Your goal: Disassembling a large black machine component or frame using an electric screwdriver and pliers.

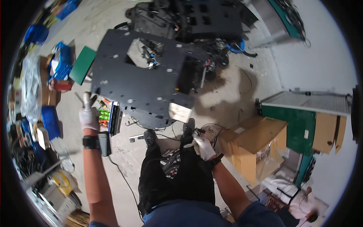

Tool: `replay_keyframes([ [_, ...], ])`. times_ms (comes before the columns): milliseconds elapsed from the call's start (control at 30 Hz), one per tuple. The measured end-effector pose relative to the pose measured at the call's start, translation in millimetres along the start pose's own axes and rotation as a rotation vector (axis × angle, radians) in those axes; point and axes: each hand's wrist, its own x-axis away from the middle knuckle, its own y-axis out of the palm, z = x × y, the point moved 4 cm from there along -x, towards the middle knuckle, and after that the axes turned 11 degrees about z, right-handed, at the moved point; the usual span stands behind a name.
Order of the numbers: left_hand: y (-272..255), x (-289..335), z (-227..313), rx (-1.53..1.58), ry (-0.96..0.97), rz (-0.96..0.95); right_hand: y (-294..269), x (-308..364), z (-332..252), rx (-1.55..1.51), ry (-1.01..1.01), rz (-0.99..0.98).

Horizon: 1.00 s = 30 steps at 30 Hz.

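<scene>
My left hand, in a white glove, is raised at the left beside a large dark panel. Its fingers are closed round a thin dark rod, whose kind I cannot make out. My right hand, also gloved, hovers over my right leg with its fingers curled together. Whether anything small sits in them is hidden. The panel has a square cut-out and many small holes. A cream-coloured label or sheet lies at its near right corner.
Coloured hand tools lie by the panel's left edge. An open cardboard box stands at the right, near a green cabinet. Blue bins line the left. A cable runs down from a black device at my left wrist.
</scene>
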Motion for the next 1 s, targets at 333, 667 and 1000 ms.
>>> replay_keyframes([
  [333, 15.9, -82.9, -21.9, -0.083, -0.120, -0.272, -13.2, 1.4, 2.3, -0.024, -0.116, -0.027],
  [667, 34.7, -59.5, -10.5, -0.011, 0.002, -0.251, 34.2, -13.1, -125.6, 0.021, -0.622, 0.161],
  [1000, 15.9, -58.6, -19.1, 0.057, -0.070, -0.238, 64.2, -15.0, -167.5, 0.106, -0.759, 0.054],
])
